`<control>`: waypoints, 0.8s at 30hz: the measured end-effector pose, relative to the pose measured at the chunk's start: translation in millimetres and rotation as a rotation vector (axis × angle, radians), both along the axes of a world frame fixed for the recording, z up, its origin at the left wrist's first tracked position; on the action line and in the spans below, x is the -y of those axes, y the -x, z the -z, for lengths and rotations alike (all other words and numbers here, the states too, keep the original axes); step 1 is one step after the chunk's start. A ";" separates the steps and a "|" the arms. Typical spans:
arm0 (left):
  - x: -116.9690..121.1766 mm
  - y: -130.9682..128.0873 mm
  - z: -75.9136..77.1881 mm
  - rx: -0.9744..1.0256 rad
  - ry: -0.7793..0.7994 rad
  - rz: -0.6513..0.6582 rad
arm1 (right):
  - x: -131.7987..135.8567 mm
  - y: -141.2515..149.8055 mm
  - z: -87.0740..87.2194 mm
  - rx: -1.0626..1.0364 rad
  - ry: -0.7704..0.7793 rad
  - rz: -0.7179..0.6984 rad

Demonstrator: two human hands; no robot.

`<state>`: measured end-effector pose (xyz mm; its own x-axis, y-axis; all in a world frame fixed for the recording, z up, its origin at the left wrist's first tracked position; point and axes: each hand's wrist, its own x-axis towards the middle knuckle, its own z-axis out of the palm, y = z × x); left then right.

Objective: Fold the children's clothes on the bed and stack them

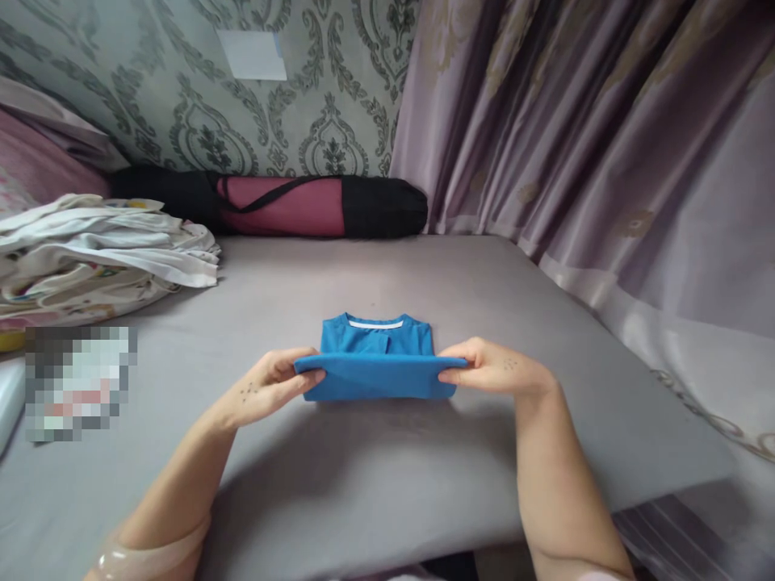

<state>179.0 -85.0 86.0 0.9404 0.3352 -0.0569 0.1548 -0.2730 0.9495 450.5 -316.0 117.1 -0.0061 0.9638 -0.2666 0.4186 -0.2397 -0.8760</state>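
Note:
A blue shirt [381, 378] lies on the grey bed sheet, its lower part folded up toward the collar. The neckline with a white strip inside faces away from me, still flat on the sheet. My left hand [275, 383] pinches the left end of the raised fold between thumb and fingers. At the opposite end, my right hand [484, 367] grips the same fold in the same way. The folded band is lifted and tilted between both hands, hiding the lower shirt front.
White patterned cloth [109, 250] is heaped at the left. A black and maroon long bag [284, 207] lies along the wallpapered wall. Purple curtains [575, 121] hang at the right, beside the bed's edge. A blurred-out item [81, 387] rests at the left on the sheet [375, 476].

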 end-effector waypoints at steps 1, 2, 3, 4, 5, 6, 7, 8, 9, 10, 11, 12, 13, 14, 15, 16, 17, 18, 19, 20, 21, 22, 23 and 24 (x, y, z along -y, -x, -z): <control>0.2 -4.9 5.1 0.010 0.049 -0.059 | -4.4 -1.9 5.0 -0.038 -0.002 0.058; 0.6 -10.3 10.8 0.022 0.099 -0.123 | -9.7 -3.6 10.7 -0.077 -0.007 0.124; 1.0 -16.1 17.0 0.029 0.147 -0.187 | -15.6 -5.1 17.0 -0.114 -0.015 0.196; 1.4 -21.8 23.2 0.033 0.188 -0.248 | -21.8 -6.4 23.8 -0.146 -0.028 0.271; 1.6 -27.2 29.2 0.035 0.219 -0.305 | -28.1 -7.2 30.8 -0.171 -0.042 0.348; 1.6 -32.0 34.7 0.037 0.237 -0.355 | -34.1 -7.8 38.0 -0.188 -0.051 0.421; 1.3 -36.1 39.3 0.039 0.246 -0.397 | -39.7 -8.0 45.2 -0.196 -0.056 0.489; 0.6 -39.3 42.9 0.034 0.249 -0.430 | -44.9 -7.9 52.4 -0.199 -0.057 0.547; -0.4 -41.6 45.5 0.017 0.248 -0.455 | -49.4 -7.7 59.2 -0.193 -0.053 0.594; -1.6 -43.0 47.0 -0.013 0.245 -0.472 | -53.3 -7.5 65.6 -0.179 -0.046 0.631; -2.9 -43.6 47.6 -0.052 0.240 -0.484 | -56.5 -7.2 71.3 -0.154 -0.040 0.659; -4.1 -43.5 47.5 -0.092 0.233 -0.489 | -58.9 -7.1 76.1 -0.122 -0.038 0.679; -5.2 -42.9 47.1 -0.128 0.229 -0.483 | -60.5 -7.1 79.8 -0.089 -0.036 0.690; -6.2 -41.9 46.5 -0.148 0.230 -0.465 | -61.2 -7.2 82.4 -0.062 -0.033 0.691; -6.9 -40.8 46.1 -0.149 0.239 -0.439 | -61.1 -7.6 83.7 -0.046 -0.034 0.684; -7.4 -39.7 46.0 -0.135 0.255 -0.409 | -60.2 -8.1 83.8 -0.048 -0.035 0.664; -7.8 -38.7 46.2 -0.112 0.273 -0.377 | -58.7 -8.7 82.9 -0.065 -0.035 0.633; -8.1 -37.8 46.9 -0.086 0.291 -0.343 | -56.7 -9.4 81.1 -0.093 -0.032 0.593; -8.3 -37.1 47.9 -0.060 0.305 -0.314 | -54.5 -10.2 78.7 -0.125 -0.027 0.551; -8.4 -36.6 49.1 -0.037 0.314 -0.292 | -52.2 -10.9 76.0 -0.154 -0.021 0.514; -8.6 -36.2 50.4 -0.018 0.317 -0.276 | -50.1 -11.6 73.3 -0.178 -0.012 0.486; -8.7 -36.0 51.7 -0.001 0.314 -0.267 | -48.4 -12.1 70.7 -0.198 -0.002 0.467; -8.9 -35.9 53.0 0.014 0.305 -0.263 | -47.0 -12.6 68.5 -0.211 0.005 0.461; -9.1 -35.8 54.1 0.028 0.286 -0.266 | -46.2 -12.9 66.8 -0.220 0.010 0.465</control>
